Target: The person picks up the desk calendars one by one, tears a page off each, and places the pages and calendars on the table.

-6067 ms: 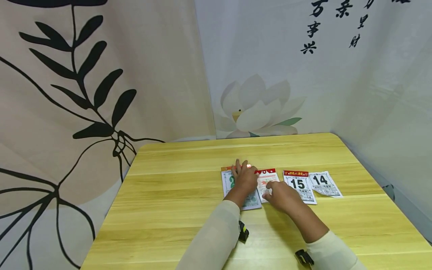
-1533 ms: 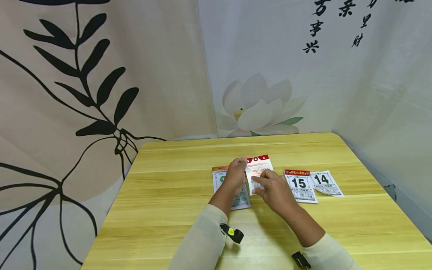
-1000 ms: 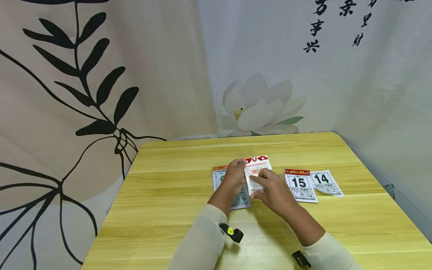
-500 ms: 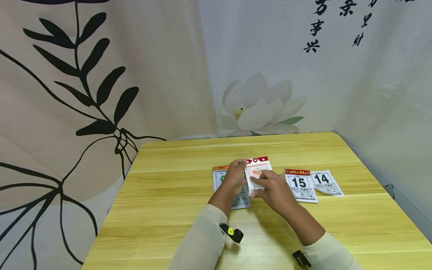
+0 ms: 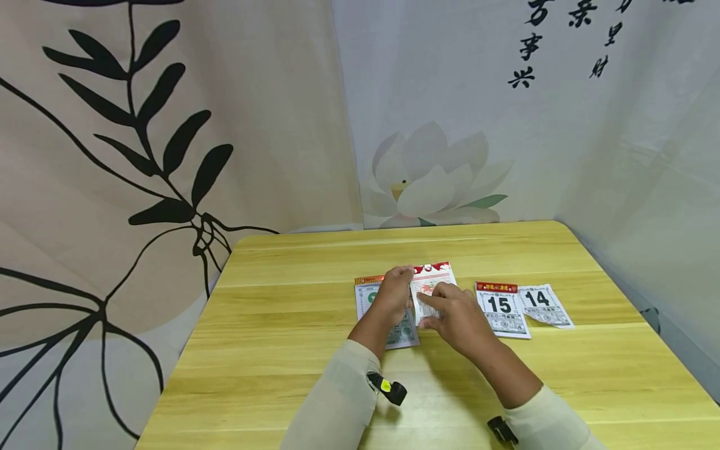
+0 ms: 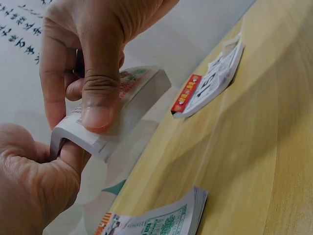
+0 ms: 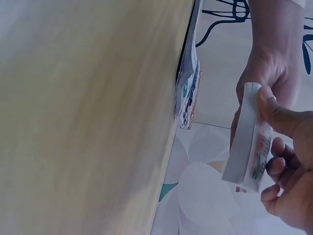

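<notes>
A tear-off calendar pad point(image 5: 432, 281) with a red top strip and red print is held up off the table. My left hand point(image 5: 392, 295) grips its left side. My right hand point(image 5: 458, 315) pinches its lower right corner; in the left wrist view the right thumb lies on the pad point(image 6: 142, 100), near its bent edge. The right wrist view shows the pad's point(image 7: 246, 139) thick page edge between both hands. A second calendar pad point(image 5: 402, 334) with green print and an orange striped top lies on the table, partly covered by my left hand and forearm.
Right of the hands lies a calendar pad point(image 5: 499, 309) with a red header, showing 15. A loose torn sheet point(image 5: 543, 306) showing 14 touches its right side. The wooden table point(image 5: 270, 350) ends at a printed cloth backdrop point(image 5: 270, 125).
Six seconds ago the red-topped pad lay flat and my left hand rested on the green-printed one. Now both hands hold the red-topped pad up. Over the last second its top edge has shifted slightly.
</notes>
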Demonstrator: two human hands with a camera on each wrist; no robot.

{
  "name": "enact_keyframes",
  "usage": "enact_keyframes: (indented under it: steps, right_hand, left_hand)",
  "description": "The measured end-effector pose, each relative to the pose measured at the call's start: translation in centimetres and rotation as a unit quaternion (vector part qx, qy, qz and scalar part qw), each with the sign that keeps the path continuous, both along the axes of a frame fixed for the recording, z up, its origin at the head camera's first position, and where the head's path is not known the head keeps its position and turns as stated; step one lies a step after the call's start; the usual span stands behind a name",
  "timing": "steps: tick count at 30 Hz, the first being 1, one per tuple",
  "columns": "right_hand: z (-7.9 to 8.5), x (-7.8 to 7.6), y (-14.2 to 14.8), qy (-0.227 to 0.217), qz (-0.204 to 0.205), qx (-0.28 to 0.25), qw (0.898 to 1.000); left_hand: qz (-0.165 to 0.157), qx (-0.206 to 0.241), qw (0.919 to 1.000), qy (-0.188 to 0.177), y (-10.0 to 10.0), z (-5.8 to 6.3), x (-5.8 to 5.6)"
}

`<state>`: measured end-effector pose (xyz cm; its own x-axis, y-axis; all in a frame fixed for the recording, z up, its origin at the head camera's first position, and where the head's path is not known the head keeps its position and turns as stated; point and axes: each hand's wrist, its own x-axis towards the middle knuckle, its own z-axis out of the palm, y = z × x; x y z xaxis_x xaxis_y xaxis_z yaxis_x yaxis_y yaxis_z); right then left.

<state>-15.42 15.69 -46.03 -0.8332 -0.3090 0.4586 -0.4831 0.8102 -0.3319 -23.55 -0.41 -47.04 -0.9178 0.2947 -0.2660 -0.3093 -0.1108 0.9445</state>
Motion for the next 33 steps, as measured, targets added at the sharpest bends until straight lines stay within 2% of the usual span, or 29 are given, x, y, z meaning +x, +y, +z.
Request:
enact_keyframes:
  steps: [6, 13, 20, 25, 29, 33]
  right_hand:
    - [-0.1, -0.1, -0.1, 0.031, -0.007, 0.011, 0.999]
    - [0.0, -0.1, 0.1, 0.047, -0.006, 0.008, 0.999]
    - [0.2, 0.1, 0.0, 0.069, -0.014, 0.02, 0.997]
    - [0.4, 0.5, -0.1, 0.113, -0.04, 0.056, 0.991]
    - [0.5, 1.1, -0.2, 0.162, -0.071, 0.084, 0.981]
    - [0.7, 1.7, -0.4, 0.172, -0.12, 0.1, 0.972]
  left_hand:
    - [0.003, 0.005, 1.0, 0.003, 0.1, -0.4, -0.1]
    - [-0.003, 0.013, 0.9998, 0.014, 0.0, -0.6, 0.2]
    - [0.0, 0.024, 0.9997, 0.007, 0.0, -0.7, 0.1]
    - [0.016, 0.017, 0.9997, 0.004, -0.2, -0.9, 0.0]
    - [0.034, 0.009, 0.9994, 0.005, -0.1, -0.9, 0.0]
    - [0.045, 0.007, 0.9989, 0.013, 0.0, -0.9, 0.0]
